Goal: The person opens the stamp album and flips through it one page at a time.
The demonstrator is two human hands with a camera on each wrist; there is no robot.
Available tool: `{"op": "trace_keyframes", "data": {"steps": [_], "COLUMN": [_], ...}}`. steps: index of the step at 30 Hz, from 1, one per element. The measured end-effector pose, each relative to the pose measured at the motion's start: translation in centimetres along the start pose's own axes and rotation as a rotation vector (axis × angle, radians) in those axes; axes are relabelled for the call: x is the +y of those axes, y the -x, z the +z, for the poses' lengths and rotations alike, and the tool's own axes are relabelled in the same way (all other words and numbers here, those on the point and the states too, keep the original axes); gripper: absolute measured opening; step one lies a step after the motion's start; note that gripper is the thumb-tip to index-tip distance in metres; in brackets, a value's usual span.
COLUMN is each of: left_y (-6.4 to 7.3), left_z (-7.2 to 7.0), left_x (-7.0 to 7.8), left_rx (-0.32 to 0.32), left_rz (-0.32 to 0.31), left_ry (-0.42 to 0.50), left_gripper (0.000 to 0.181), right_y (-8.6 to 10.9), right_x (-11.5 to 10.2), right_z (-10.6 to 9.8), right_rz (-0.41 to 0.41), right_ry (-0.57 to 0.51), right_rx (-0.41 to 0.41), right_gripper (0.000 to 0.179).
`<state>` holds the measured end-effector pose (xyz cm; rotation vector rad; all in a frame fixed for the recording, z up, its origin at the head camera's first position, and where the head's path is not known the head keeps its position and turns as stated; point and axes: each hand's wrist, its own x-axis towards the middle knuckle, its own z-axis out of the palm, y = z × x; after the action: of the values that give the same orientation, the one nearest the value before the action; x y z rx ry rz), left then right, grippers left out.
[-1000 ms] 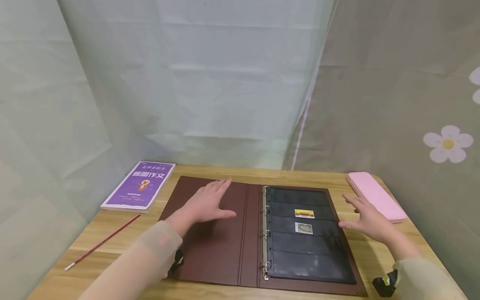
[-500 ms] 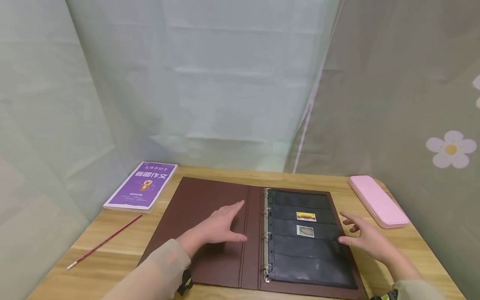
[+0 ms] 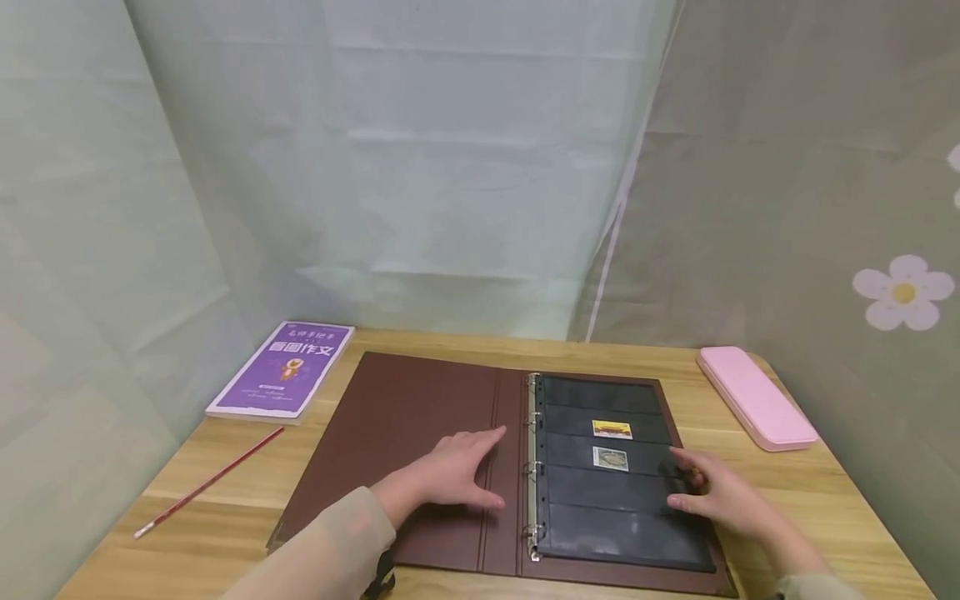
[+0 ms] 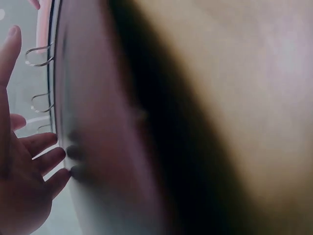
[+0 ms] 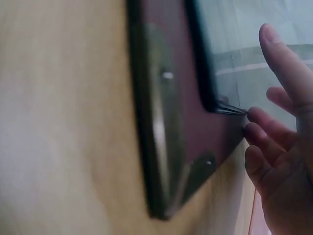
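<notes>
An open brown ring binder (image 3: 420,400) lies on the table, black pocket pages (image 3: 600,496) on its right side. A yellow stamp (image 3: 612,429) and a greyish stamp (image 3: 611,458) sit in the page pockets. My left hand (image 3: 453,475) spreads over the left cover near the spine, thumb apart from the fingers; the left wrist view shows its fingertips (image 4: 57,155) right at the cover. At the right edge of the pages is my right hand (image 3: 716,496), fingers slightly bent and thumb apart. In the right wrist view its fingertips (image 5: 254,115) meet the edge of the pages.
A purple book (image 3: 281,371) lies at the back left, with a red pencil (image 3: 210,482) in front of it. On the right rests a pink pencil case (image 3: 757,398). Fabric curtains (image 3: 465,167) hang behind and beside the wooden table (image 3: 187,554).
My left hand has moved right and nearer me, toward the binder's spine. My right hand has come down and left to the page edge, its fingers bending more.
</notes>
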<state>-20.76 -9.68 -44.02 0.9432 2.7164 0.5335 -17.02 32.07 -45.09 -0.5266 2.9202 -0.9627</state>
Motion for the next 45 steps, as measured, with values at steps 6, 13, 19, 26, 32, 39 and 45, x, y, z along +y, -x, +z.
{"op": "trace_keyframes", "data": {"steps": [6, 13, 19, 26, 32, 39, 45], "left_y": [-0.2, -0.3, -0.2, 0.0, 0.0, 0.0, 0.0], "left_z": [1.1, 1.6, 1.5, 1.6, 1.6, 1.7, 1.7], "left_x": [0.5, 0.6, 0.6, 0.8, 0.6, 0.5, 0.4], "left_rx": [0.027, 0.023, 0.001, 0.005, 0.006, 0.012, 0.02], "left_rz": [0.014, 0.023, 0.014, 0.055, 0.054, 0.053, 0.049], "left_ry": [-0.079, -0.095, -0.08, -0.139, -0.145, -0.129, -0.108], "left_gripper": [0.104, 0.103, 0.102, 0.1, 0.1, 0.1, 0.1], "right_y": [0.5, 0.6, 0.5, 0.4, 0.6, 0.6, 0.8], "right_x": [0.2, 0.3, 0.2, -0.1, -0.2, -0.1, -0.6], "right_z": [0.5, 0.6, 0.9, 0.8, 0.9, 1.0, 0.8], "right_rz": [0.044, 0.065, 0.047, 0.079, 0.098, 0.098, 0.119], "right_ry": [-0.009, 0.003, 0.006, -0.017, -0.041, -0.051, -0.103], "right_rx": [0.031, 0.045, 0.082, 0.105, 0.129, 0.17, 0.22], "right_gripper": [0.072, 0.07, 0.067, 0.065, 0.061, 0.055, 0.054]}}
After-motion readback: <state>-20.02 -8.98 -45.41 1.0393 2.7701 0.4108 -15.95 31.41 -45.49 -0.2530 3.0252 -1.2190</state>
